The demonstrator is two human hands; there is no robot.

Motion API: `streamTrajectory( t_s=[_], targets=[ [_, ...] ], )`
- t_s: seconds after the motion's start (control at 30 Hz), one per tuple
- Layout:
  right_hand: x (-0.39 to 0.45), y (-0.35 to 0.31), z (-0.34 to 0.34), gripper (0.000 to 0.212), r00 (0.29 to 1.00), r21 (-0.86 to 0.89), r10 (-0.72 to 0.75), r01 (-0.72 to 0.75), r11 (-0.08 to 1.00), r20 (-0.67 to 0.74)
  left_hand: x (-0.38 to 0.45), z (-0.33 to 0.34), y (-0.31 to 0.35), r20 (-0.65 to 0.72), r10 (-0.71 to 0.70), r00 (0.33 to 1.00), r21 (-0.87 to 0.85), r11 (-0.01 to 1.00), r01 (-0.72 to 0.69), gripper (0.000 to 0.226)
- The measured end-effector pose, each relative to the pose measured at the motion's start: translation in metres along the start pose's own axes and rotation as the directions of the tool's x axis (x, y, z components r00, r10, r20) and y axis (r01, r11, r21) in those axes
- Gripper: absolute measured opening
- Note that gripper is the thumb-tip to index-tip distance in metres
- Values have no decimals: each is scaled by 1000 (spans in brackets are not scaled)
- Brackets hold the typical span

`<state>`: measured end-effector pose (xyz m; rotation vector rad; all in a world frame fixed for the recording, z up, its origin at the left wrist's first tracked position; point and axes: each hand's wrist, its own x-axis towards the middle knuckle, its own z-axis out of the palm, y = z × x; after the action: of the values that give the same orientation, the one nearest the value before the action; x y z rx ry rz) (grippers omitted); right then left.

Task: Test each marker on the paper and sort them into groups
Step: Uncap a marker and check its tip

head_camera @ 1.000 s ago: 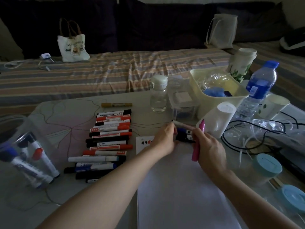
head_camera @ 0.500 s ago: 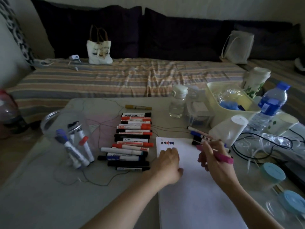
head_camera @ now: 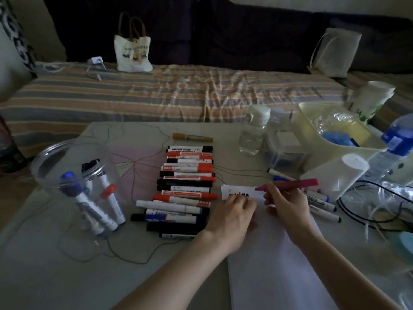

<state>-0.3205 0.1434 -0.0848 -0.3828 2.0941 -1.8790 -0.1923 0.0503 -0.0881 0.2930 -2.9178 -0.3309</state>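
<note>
- Sheet of white paper flat on the bench, coloured test marks at its far edge.
- Left hand, fingers relaxed, presses the paper; right hand grips a pink marker, uncapped tip just above the sheet.
- Row of capped markers, red, black and blue, lying parallel left of the paper.
- Clear plastic jar, tilted, holds several markers.

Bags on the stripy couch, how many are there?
2. A white tote bag with brown handles stands on the striped cover at the left. A pale bag leans against the dark cushions at the right. None seems hidden.
</note>
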Motion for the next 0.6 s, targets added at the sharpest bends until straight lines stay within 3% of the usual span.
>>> streamTrajectory(
  t_s=[0.3,0.6],
  targets=[
    [18,13,7,21,967,-378,-234,180,908,-103,-6,21,-4,-116,118,986,34,993,-114,39],
    [19,18,5,17,967,-420,-253,220,880,-25,-1,25,-3,-140,83,987,1,997,-83,34]
  ],
)
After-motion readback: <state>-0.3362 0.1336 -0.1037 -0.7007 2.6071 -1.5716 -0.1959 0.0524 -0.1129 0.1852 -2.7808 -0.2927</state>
